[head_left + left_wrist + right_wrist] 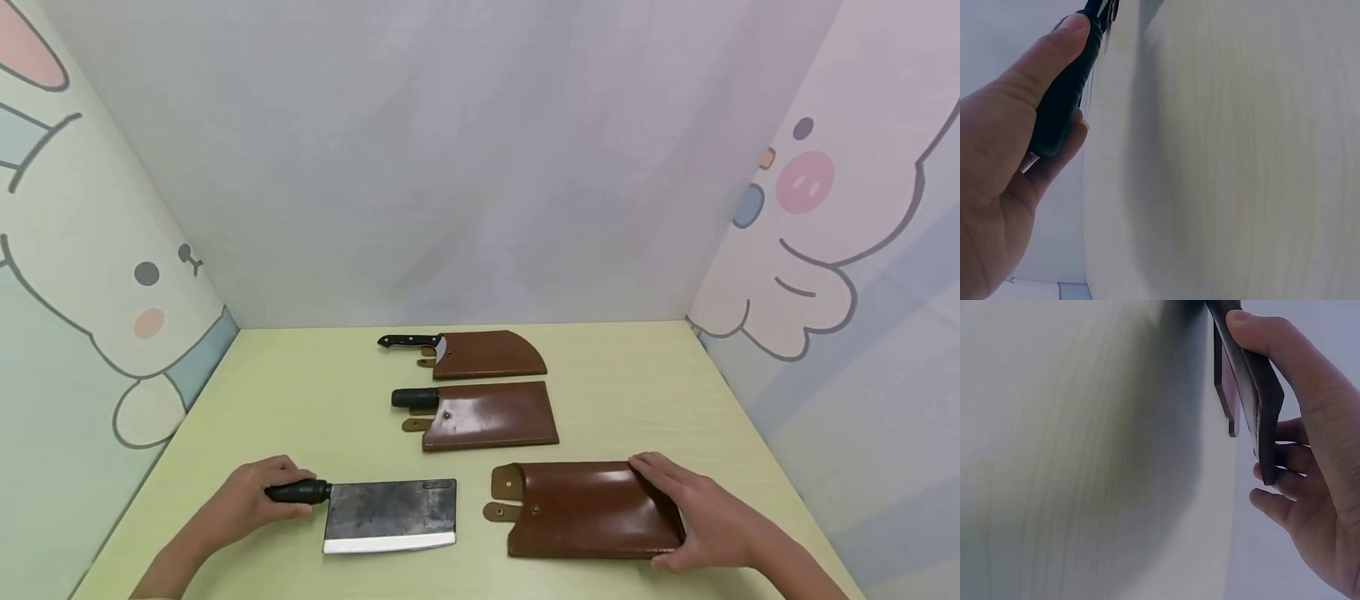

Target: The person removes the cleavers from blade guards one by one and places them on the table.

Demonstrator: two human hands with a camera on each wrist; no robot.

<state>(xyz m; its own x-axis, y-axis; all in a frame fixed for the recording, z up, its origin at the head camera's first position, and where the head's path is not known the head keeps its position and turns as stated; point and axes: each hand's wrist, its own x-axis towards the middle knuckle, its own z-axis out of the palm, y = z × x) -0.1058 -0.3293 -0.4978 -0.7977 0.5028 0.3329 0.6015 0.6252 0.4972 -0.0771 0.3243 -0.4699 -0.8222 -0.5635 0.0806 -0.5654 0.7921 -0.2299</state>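
Note:
At the front left, my left hand [262, 493] grips the black handle of a cleaver [392, 510], whose broad dark blade points right with its bright edge toward me. In the left wrist view the thumb lies along the handle [1063, 94] with fingers curled beneath. My right hand [701, 512] holds the right end of a brown leather sheath [592, 510], thumb at the near edge and fingers at the far edge. The sheath's open mouth and two strap tabs face the blade, a short gap away. The right wrist view shows the sheath's end [1263, 419] between thumb and fingers.
Behind lie two sheathed knives: a black-handled cleaver in a rectangular brown sheath [491, 417], and farther back a riveted-handle knife in a curved brown sheath [491, 354]. A grey wall [450, 167] closes the back of the pale wooden table [300, 383]; cartoon-printed panels flank it.

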